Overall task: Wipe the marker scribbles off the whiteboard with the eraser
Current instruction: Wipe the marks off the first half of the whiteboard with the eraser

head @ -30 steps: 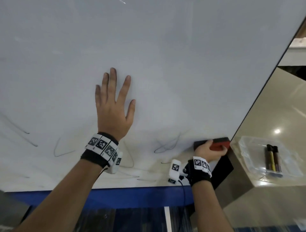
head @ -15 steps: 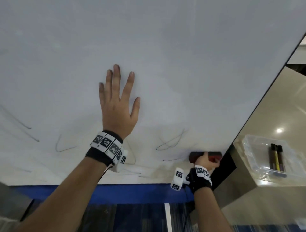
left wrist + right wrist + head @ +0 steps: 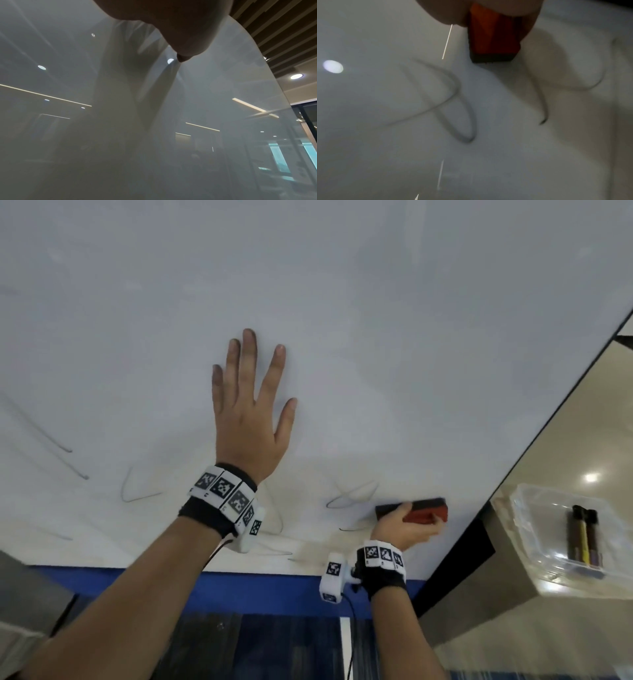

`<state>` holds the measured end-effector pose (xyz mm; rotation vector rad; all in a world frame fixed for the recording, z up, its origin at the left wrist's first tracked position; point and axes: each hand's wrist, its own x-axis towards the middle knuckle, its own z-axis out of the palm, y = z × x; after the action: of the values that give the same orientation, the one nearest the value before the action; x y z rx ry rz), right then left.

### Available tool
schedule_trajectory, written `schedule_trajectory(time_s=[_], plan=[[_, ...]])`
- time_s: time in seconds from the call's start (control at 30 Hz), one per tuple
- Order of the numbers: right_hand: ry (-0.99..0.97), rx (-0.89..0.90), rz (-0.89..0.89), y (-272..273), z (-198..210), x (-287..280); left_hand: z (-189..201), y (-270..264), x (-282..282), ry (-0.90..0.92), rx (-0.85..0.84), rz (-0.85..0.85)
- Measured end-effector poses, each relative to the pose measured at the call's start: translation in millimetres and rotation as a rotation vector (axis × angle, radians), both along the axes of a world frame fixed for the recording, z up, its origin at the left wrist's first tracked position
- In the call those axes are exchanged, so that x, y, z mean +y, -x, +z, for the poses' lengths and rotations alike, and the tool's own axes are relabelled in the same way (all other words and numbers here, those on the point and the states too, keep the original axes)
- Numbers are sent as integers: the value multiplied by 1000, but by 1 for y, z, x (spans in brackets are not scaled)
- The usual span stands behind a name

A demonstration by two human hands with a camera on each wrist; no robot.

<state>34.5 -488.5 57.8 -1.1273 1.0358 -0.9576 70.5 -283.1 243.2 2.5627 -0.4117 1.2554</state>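
I see the big whiteboard (image 3: 342, 320) with thin gray scribbles (image 3: 352, 497) low down. My left hand (image 3: 251, 419) lies flat on it, fingers straight. My right hand (image 3: 402, 527) grips the red eraser (image 3: 426, 512), hiding its middle. The right wrist view is blurry.

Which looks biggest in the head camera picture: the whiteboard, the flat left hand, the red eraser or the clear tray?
1. whiteboard
2. clear tray and left hand: look alike, unsure
3. red eraser, partly covered by the right hand
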Motion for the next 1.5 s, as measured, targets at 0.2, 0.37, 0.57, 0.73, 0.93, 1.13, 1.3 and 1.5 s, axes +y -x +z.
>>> schedule_trajectory(time_s=[0.2,0.37,0.57,0.73,0.93,1.13,1.3,1.5], plan=[[851,-9,503,10,11,69,-1,2,-2,8,21,7],[527,4,325,14,-53,12,-2,1,7,-52,17,6],[462,-33,340,8,-24,50,-3,5,3,-39,48,5],[1263,27,588,-1,-21,53,-7,6,2,-28,31,1],[428,183,387,24,-93,2,-32,14,6,-69,108,17],[623,71,509,15,-62,39,-46,20,-11,-37,139,7],[151,34,184,19,-117,-28,-64,20,-12,-217,139,-41],[31,-60,-55,-1,-101,-29,-77,13,-15,-198,110,-25]])
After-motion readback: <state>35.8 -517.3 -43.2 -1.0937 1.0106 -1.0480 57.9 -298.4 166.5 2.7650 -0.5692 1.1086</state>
